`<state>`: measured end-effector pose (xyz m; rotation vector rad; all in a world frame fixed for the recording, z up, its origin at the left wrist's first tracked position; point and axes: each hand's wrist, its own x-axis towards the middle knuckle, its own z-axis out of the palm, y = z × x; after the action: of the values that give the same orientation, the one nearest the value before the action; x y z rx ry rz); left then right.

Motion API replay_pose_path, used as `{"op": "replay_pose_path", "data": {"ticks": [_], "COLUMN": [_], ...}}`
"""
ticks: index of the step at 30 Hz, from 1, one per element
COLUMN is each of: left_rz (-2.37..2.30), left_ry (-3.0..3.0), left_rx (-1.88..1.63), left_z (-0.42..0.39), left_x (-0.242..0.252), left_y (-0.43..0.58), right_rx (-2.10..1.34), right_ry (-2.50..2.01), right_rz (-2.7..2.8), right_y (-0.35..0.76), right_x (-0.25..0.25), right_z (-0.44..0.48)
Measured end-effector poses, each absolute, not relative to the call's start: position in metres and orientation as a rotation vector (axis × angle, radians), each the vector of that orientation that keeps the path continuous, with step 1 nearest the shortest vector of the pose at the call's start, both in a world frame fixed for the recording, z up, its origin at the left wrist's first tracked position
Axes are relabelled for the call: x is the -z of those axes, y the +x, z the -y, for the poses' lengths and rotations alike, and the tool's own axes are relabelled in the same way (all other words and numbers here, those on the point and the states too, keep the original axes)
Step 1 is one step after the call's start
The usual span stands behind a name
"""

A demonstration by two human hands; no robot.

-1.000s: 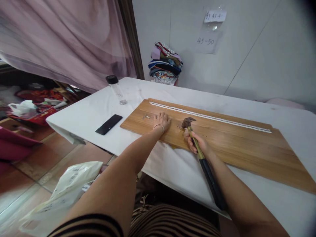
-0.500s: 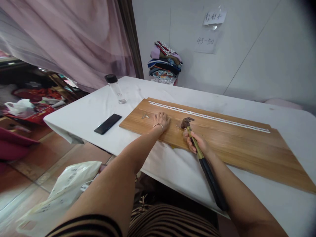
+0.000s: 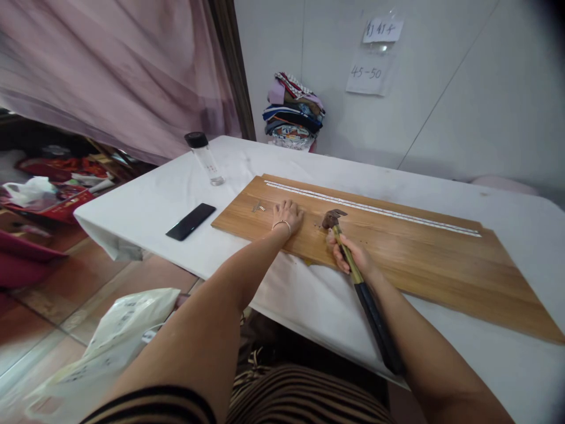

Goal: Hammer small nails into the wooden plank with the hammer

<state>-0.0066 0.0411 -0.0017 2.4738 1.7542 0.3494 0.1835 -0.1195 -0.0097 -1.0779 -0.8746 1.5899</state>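
My right hand (image 3: 353, 254) is wrapped round the upper handle of a claw hammer (image 3: 368, 309), close below its rusty head. The head rests on or just above a wooden board (image 3: 424, 259); I cannot tell which. My left hand (image 3: 287, 217) lies flat on the board to the left of the hammer, fingers stretched out, with a bracelet at the wrist. Several small nails (image 3: 259, 206) lie on the board left of that hand. Tiny dark specks show near the hammer head. Along the board's far side runs a white measuring strip (image 3: 371, 207).
The board lies on a table with a white cloth (image 3: 145, 206). To the left are a black phone (image 3: 191, 222) and a clear bottle (image 3: 206, 160) with a black lid. Folded clothes (image 3: 295, 112) are stacked by the wall. A plastic bag (image 3: 110, 341) sits on the tiled floor.
The whole view has shifted very slightly. Both hands and the hammer keep nearly the same place on the board.
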Motion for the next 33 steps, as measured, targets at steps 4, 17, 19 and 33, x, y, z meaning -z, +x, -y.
{"op": "replay_pose_path", "data": {"ticks": [4,17,19,33], "left_rz": [-1.759,-1.764,-1.761,-1.763], "left_ry": [2.461,2.469,2.469,2.482], "left_rx": [-0.337,-0.331,-0.338,-0.339], "left_z": [-0.0398,-0.0387,-0.0389,-0.0403], "left_x": [-0.0007,-0.0018,-0.0010,0.0004], "left_y": [-0.0062,-0.0066,-0.0069,-0.0071], "right_rx": [-1.575,-1.591,-1.599,-1.579], "right_ry": [-1.088,-1.077,-1.077,-1.063], "right_rz": [0.869,0.868,0.875,0.855], "right_y": [0.1833,0.1820,0.1822,0.1816], "right_x": [0.0086,0.0073,0.0071,0.0056], "right_z": [0.1198,0.1198,0.1199,0.1209]}}
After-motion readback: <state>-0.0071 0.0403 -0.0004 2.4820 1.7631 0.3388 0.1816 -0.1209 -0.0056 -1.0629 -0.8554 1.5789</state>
